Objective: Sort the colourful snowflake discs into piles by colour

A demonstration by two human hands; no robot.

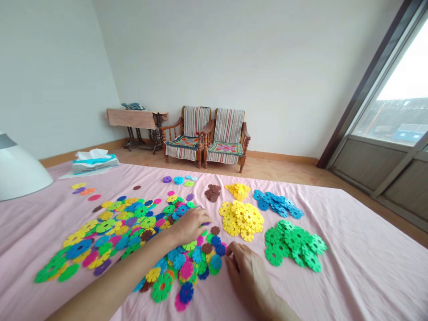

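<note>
My left hand [190,226] rests over the right part of a mixed heap of flower-shaped plastic discs [115,226], its fingers bent down together. A bit of a purple disc [206,223] shows at its fingertips; whether they grip it is hidden. My right hand [247,271] is on the cloth just right of the heap, fingers curled in toward the thumb. A pink disc edge [224,245] shows by its fingertips, and what the fingers hold cannot be made out. Beyond this hand lie a yellow disc pile [242,218] and a green disc pile [294,243].
A pink cloth [361,249] covers the table. Farther back are blue discs [279,204], brown discs [212,192], smaller yellow discs [238,191] and a few loose ones. A tissue box [96,164] and a white rounded object [22,171] stand at left. Two chairs [224,133] are beyond.
</note>
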